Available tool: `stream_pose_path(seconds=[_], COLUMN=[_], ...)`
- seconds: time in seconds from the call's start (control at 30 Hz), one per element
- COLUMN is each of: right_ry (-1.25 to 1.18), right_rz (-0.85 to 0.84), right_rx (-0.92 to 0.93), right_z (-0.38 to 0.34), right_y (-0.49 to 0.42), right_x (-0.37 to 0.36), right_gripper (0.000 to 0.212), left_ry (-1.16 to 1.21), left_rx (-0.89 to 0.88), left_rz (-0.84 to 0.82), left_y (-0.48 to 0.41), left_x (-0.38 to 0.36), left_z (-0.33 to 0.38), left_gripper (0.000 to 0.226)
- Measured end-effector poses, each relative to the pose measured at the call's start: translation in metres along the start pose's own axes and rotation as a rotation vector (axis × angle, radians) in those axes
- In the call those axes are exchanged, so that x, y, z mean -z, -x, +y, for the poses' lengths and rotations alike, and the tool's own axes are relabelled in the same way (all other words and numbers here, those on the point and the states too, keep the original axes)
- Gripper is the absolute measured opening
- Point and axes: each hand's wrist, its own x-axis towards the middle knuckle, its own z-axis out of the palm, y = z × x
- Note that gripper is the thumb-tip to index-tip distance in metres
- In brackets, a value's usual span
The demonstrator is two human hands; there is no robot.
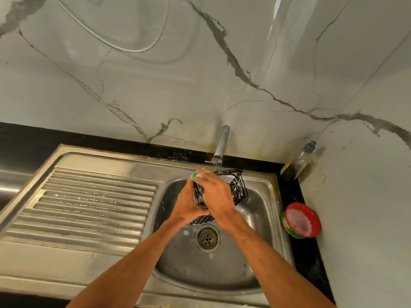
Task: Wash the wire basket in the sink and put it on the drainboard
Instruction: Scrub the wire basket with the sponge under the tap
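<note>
A black wire basket [236, 187] hangs tilted over the steel sink bowl [255, 210], just below the tap [221, 144]. My left hand [186, 205] grips the basket's left side from below. Over the basket's top reaches my right hand [214, 193], whose fingers pinch a green scrub pad [194, 175] with white foam on it against the wire. The ribbed steel drainboard [93, 203] lies to the left of the bowl. Much of the basket is hidden behind both hands.
A red and green tub of dish paste [300, 220] sits on the black counter right of the sink. A clear bottle with a grey cap [302, 160] stands in the back right corner. The drain [207, 236] is below the basket. A marble wall rises behind.
</note>
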Motion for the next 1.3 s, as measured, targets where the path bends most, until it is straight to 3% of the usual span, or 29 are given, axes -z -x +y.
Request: stream_pose_path(seconds=[0.13,0.27,0.37,0.4,0.53,0.57,0.7,0.83,1.0,1.13,1.23,1.3], right_ry=[-0.012,0.006,-0.092,-0.095,-0.051,-0.054,-0.123,-0.175,-0.222,-0.184,-0.285,-0.294], right_rz=[0.092,0.025,0.131,0.155,0.080,0.073,0.176,0.203,0.268,0.279,0.413,0.372], right_rx=[-0.410,-0.167,-0.530,-0.577,-0.233,-0.219,-0.486,-0.329,-0.387,-0.199,-0.486,-0.403], right_z=[0.046,0.045,0.075,0.075,0.055,0.061,0.075,0.060,0.060,0.046,0.056,0.037], right_y=[0.002,0.013,0.010,0.009,0.013,0.014,0.020,0.030,0.044,0.046,0.030,0.022], right_x=[0.004,0.004,0.011,0.013,0.006,0.006,0.010,0.008,0.010,0.001,-0.001,-0.007], right_gripper=[0.058,0.062,0.054,0.053,0.060,0.059,0.055,0.053,0.046,0.041,0.047,0.047], left_ry=[-0.015,-0.009,0.002,0.013,0.055,0.052,0.043,0.054,0.096,0.126,0.120,0.095], left_rx=[0.018,-0.001,0.007,0.017,0.053,0.046,0.068,0.102,0.163,0.203,0.233,0.263], left_rz=[-0.001,0.015,0.019,0.031,0.087,0.086,0.090,0.105,0.116,0.144,0.109,0.080], left_y=[0.000,0.001,0.000,0.000,-0.001,0.000,0.001,0.001,0.001,-0.001,-0.004,-0.007], left_x=[0.005,0.009,0.013,0.013,0.017,0.019,0.023,0.025,0.030,0.030,0.029,0.029], left_z=[0.005,-0.001,-0.003,-0.004,-0.009,-0.008,-0.009,-0.013,-0.019,-0.016,-0.008,-0.002], left_gripper=[0.081,0.084,0.084,0.083,0.082,0.082,0.088,0.085,0.089,0.101,0.108,0.113])
